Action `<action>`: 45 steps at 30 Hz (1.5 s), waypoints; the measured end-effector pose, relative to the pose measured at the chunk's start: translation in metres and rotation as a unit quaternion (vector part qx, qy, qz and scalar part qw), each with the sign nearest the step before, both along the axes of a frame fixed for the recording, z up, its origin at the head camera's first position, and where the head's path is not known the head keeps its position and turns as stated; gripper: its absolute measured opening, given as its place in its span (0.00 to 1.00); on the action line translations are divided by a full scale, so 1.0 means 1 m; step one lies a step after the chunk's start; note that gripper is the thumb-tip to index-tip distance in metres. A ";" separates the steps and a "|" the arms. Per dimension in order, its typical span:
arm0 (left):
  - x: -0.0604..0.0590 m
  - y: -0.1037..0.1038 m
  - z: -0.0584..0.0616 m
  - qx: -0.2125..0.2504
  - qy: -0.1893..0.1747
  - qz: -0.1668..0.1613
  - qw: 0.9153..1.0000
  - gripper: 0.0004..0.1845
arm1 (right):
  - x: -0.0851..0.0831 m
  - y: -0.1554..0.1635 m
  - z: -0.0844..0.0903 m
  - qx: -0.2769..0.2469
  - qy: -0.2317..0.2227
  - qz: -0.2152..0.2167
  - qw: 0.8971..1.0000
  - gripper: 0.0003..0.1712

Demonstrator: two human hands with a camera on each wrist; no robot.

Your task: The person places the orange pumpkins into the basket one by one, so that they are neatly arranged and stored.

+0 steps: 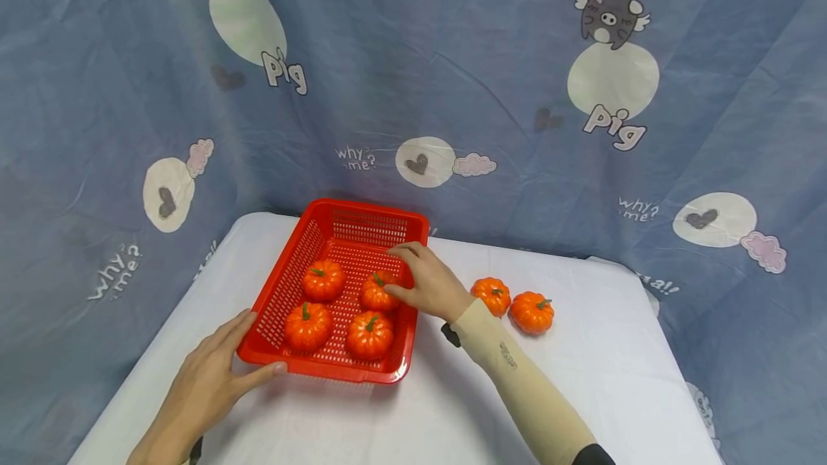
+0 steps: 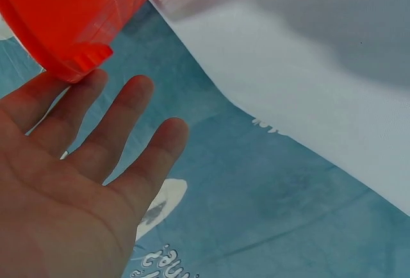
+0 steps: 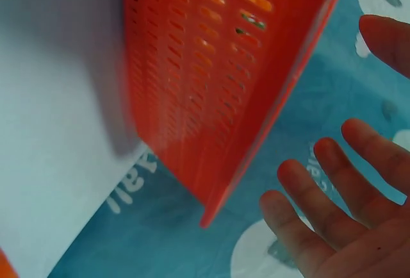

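A red plastic basket (image 1: 381, 373) with perforated walls sits on the white table and holds several small orange pumpkins with green stems. My left hand (image 1: 207, 379) is at its near left corner, fingers fairly straight and touching the rim (image 2: 57, 66), the thumb by the front edge. Over the basket's right side reaches my right hand (image 1: 433, 282), thumb and fingers spread, with nothing held between them in the right wrist view. Just beneath its thumb is a pumpkin (image 1: 376, 293) in the basket. The other pumpkins there include a front right one (image 1: 370, 336) and a front left one (image 1: 308, 327).
Two more pumpkins lie on the table right of the basket, one (image 1: 491, 296) partly behind my right forearm and another (image 1: 533, 313) beside it. A white cloth (image 1: 620, 379) covers the table. Behind hangs a blue curtain (image 1: 504, 207) with pig prints.
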State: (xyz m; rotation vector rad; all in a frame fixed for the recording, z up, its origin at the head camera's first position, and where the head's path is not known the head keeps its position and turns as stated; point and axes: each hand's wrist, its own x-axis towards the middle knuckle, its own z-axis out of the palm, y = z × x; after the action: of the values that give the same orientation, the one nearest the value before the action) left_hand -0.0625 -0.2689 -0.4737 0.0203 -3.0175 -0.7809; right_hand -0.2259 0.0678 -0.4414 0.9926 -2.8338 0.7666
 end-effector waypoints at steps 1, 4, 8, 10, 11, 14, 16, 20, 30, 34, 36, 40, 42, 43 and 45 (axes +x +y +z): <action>0.000 0.000 0.000 0.000 0.001 -0.001 1.000 0.68 | 0.001 0.003 0.001 -0.011 0.001 -0.003 1.000 0.38; 0.000 0.000 0.000 0.002 0.006 -0.002 1.000 0.67 | 0.003 0.011 0.002 -0.031 0.017 -0.010 0.999 0.37; 0.000 0.001 0.000 0.003 0.007 -0.001 1.000 0.67 | 0.006 0.023 0.002 -0.038 0.035 -0.020 0.998 0.37; 0.001 0.001 0.000 0.003 0.006 -0.001 1.000 0.67 | 0.007 0.029 0.001 -0.042 0.039 -0.025 0.998 0.38; 0.001 0.001 0.000 0.003 0.005 -0.001 1.000 0.67 | 0.008 0.032 0.001 -0.043 0.040 -0.028 0.998 0.38; 0.001 0.001 0.001 0.003 0.006 -0.001 1.000 0.67 | 0.010 0.042 0.000 -0.052 0.043 -0.037 0.997 0.38; 0.001 0.001 0.002 0.003 0.008 -0.001 1.000 0.66 | 0.011 0.049 -0.001 -0.057 0.046 -0.044 0.996 0.38; 0.001 0.001 0.002 0.002 0.010 -0.001 1.000 0.67 | 0.015 0.064 -0.002 -0.063 0.055 -0.063 0.995 0.38; 0.001 0.001 0.000 -0.003 0.010 -0.003 1.000 0.67 | 0.026 0.106 -0.006 -0.107 0.071 -0.096 0.987 0.39; 0.001 0.000 0.000 -0.006 0.004 -0.003 1.000 0.68 | 0.032 0.123 -0.006 -0.116 0.064 -0.114 0.984 0.39; 0.001 0.000 0.000 -0.007 0.001 -0.001 1.000 0.68 | 0.034 0.132 -0.006 -0.117 0.065 -0.122 0.983 0.39; 0.000 -0.001 0.001 -0.007 -0.001 -0.002 1.000 0.68 | 0.036 0.146 -0.009 -0.113 0.067 -0.139 0.982 0.40; 0.000 -0.001 0.001 -0.006 -0.001 -0.002 1.000 0.68 | 0.038 0.153 -0.011 -0.110 0.068 -0.150 0.980 0.40; 0.000 -0.001 0.001 -0.005 -0.001 -0.003 1.000 0.67 | 0.039 0.156 -0.012 -0.109 0.067 -0.156 0.979 0.40; 0.000 0.000 0.000 -0.005 -0.001 -0.004 1.000 0.67 | 0.041 0.162 -0.014 -0.109 0.065 -0.165 0.978 0.40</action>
State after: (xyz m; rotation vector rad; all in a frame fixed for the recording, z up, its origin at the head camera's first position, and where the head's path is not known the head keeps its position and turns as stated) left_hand -0.0628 -0.2694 -0.4733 0.0091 -3.0258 -0.7667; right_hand -0.1852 0.2301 -0.4558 0.5052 -2.6305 0.9093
